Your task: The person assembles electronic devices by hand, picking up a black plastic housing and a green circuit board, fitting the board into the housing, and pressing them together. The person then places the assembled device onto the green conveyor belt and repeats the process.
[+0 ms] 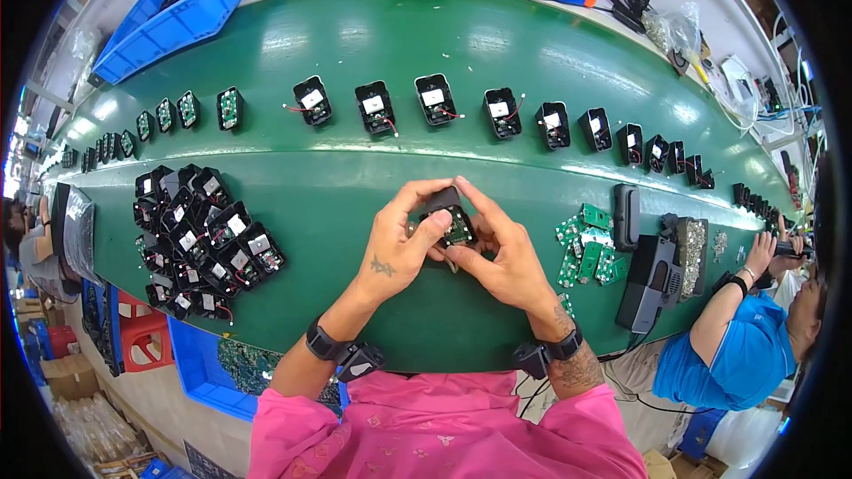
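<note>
Between my two hands, above the near part of the green bench, is a small black plastic housing (444, 200) with a green circuit board (460, 229) at its open side. My left hand (404, 229) grips it from the left, thumb lying over the board. From the right, my right hand (497, 248) wraps round it, with the index finger at the top and the thumb at the lower edge. A light-coloured bit shows beneath the thumbs, too small to name. My fingers hide much of the housing.
A heap of black housings (200, 239) lies left; a row of them (374, 108) runs across the bench (399, 35). Right are loose green boards (590, 253), a black device (646, 284) and a parts tray (691, 257). A blue crate (182, 22) stands far left. A co-worker (737, 337) sits right.
</note>
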`<action>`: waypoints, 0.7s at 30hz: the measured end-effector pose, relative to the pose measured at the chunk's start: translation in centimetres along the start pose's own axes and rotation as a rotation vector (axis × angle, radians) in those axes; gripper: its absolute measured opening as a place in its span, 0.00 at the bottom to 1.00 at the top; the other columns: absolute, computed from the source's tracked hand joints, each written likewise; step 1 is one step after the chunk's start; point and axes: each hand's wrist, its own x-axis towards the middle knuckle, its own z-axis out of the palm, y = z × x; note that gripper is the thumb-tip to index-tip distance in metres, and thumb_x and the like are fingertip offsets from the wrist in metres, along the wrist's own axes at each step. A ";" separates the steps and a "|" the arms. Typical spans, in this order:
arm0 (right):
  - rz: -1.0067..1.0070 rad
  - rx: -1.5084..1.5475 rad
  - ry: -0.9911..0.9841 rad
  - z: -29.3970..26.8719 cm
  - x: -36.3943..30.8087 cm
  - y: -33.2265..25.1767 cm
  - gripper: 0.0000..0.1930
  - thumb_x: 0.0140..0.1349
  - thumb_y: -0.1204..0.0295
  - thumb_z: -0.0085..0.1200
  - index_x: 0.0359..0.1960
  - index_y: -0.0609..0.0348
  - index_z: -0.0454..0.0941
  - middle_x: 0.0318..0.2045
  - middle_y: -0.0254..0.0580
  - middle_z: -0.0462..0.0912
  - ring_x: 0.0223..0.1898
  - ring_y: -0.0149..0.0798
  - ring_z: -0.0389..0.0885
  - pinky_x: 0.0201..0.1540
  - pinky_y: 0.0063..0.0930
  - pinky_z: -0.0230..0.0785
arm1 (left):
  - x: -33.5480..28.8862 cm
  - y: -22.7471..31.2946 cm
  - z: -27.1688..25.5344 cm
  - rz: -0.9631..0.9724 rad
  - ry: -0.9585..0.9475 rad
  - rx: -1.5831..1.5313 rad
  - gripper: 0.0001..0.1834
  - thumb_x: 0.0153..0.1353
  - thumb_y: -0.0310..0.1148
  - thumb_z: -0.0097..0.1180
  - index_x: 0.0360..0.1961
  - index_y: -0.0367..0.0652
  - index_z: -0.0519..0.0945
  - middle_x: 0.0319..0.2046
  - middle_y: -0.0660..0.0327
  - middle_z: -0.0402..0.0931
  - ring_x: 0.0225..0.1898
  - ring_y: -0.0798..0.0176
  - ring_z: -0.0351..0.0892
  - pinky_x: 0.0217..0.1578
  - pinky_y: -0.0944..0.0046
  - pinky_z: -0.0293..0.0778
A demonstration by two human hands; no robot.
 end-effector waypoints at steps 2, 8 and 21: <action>0.005 -0.001 0.000 -0.2 0.1 -0.4 0.44 0.58 0.82 0.60 0.76 0.52 0.53 0.34 0.34 0.80 0.32 0.23 0.74 0.35 0.21 0.70 | -0.2 -0.2 -0.1 0.012 -0.029 0.043 0.22 0.67 0.31 0.57 0.60 0.36 0.71 0.45 0.55 0.78 0.32 0.69 0.82 0.27 0.71 0.80; 0.008 -0.006 -0.064 -0.7 0.2 0.2 0.44 0.56 0.84 0.63 0.74 0.50 0.58 0.40 0.38 0.82 0.40 0.27 0.77 0.45 0.24 0.73 | -0.4 -0.1 -0.4 -0.005 -0.146 0.127 0.22 0.65 0.27 0.59 0.58 0.34 0.69 0.45 0.50 0.79 0.32 0.64 0.86 0.31 0.66 0.81; -0.341 -0.264 0.086 -0.8 0.2 0.4 0.43 0.51 0.80 0.68 0.71 0.57 0.62 0.41 0.45 0.85 0.40 0.38 0.84 0.51 0.31 0.75 | -0.7 0.4 0.5 0.474 -0.045 0.479 0.23 0.67 0.31 0.58 0.60 0.37 0.70 0.42 0.48 0.81 0.33 0.59 0.87 0.32 0.63 0.84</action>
